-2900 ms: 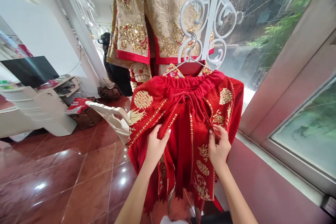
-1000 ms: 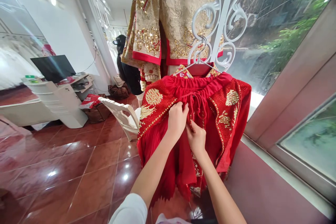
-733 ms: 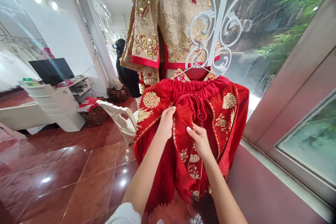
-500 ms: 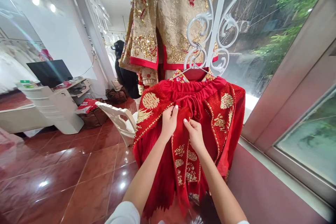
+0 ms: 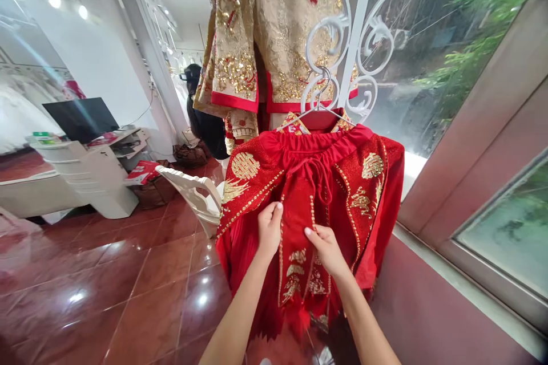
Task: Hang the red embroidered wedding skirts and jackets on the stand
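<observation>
A red jacket (image 5: 391,182) with gold embroidery hangs on a wire hanger (image 5: 322,94), its collar showing behind a gathered red skirt waistband (image 5: 295,141) with a tied drawstring (image 5: 314,170). Down the front runs a red panel (image 5: 296,217) edged with gold beads and embroidered lower down. My left hand (image 5: 269,231) pinches the panel's left edge between thumb and fingers. On the opposite edge, slightly lower, my right hand (image 5: 327,250) grips in the same way. Between them the panel is stretched fairly flat.
The hanger hooks onto a white scrolled metal stand (image 5: 357,40). Behind hangs a gold sequined jacket (image 5: 295,51). A window frame (image 5: 454,177) is close on the right. To the left are a white chair (image 5: 194,191), a desk with a monitor (image 5: 81,118), and a dark-haired person (image 5: 199,114).
Both hands have slid down the panel's edges from near the waistband. The drawstring bow and more of the upper panel now show, and the panel lies flatter.
</observation>
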Motion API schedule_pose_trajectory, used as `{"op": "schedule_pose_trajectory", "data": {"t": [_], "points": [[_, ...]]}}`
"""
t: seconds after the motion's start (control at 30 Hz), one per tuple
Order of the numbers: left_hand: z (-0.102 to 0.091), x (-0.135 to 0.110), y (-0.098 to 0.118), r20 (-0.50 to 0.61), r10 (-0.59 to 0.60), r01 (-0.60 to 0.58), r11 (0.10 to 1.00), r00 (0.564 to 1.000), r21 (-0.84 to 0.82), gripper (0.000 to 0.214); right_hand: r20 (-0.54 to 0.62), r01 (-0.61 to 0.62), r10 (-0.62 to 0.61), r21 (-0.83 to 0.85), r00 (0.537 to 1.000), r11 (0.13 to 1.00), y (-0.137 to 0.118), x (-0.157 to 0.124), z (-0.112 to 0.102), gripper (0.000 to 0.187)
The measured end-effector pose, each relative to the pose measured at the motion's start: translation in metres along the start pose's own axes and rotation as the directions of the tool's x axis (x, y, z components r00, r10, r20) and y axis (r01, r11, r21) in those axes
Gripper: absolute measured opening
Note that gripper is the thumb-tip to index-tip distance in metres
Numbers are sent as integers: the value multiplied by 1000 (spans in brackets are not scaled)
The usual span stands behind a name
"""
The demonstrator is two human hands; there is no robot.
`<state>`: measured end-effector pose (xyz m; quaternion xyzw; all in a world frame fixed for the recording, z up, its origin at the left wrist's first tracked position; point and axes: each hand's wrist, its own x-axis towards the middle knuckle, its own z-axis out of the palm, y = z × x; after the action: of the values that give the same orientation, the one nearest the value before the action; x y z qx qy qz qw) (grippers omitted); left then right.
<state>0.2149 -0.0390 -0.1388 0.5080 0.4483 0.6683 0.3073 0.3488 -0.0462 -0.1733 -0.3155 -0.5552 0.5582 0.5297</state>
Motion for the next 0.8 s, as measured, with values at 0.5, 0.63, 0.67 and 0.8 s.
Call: {"op": "schedule_pose_trajectory", "data": {"t": [0.5,0.63,0.67,0.8], "points": [[-20,-45,-48,182,-204,200,979,962,42,50,154,-208,191,102,969,973,51,-38,-20,33],[-58,-61,-45,-26,186,-167,929,982,330,19,-70,-87,65,-398,995,913,45,-36,-30,34],[-72,-65,-42,-103,416,-317,810,904,493,14,-145,-78,5,-500,989,863,39,-37,-29,34],[-112,-58,-23,-250,755,-208,454,606,866,54,-268,20,-216,-585,939,811,5,-25,1,31]]}}
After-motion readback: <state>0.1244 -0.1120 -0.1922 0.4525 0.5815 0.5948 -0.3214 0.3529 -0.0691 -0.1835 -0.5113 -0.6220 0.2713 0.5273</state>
